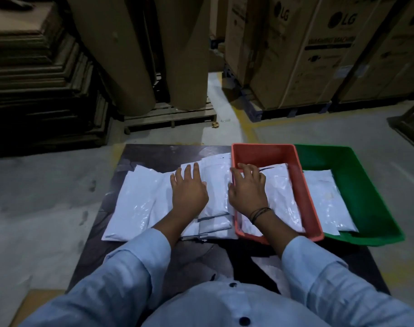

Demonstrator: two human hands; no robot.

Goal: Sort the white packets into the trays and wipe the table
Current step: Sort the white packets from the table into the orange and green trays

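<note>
Several white packets (135, 204) lie overlapped on the dark table (154, 154). My left hand (188, 190) rests flat on that pile, fingers spread, holding nothing. My right hand (247, 187) lies over the left rim of the red tray (298, 185), fingers spread on a white packet (279, 192) inside it. To the right stands a green tray (371, 197) with white packets (324, 199) in it.
Tall cardboard boxes (307, 50) stand on pallets at the back right. Rolled cardboard (140, 48) stands on a wooden pallet (170, 116) behind the table, and flat cardboard is stacked (36, 79) at the left. Grey floor surrounds the table.
</note>
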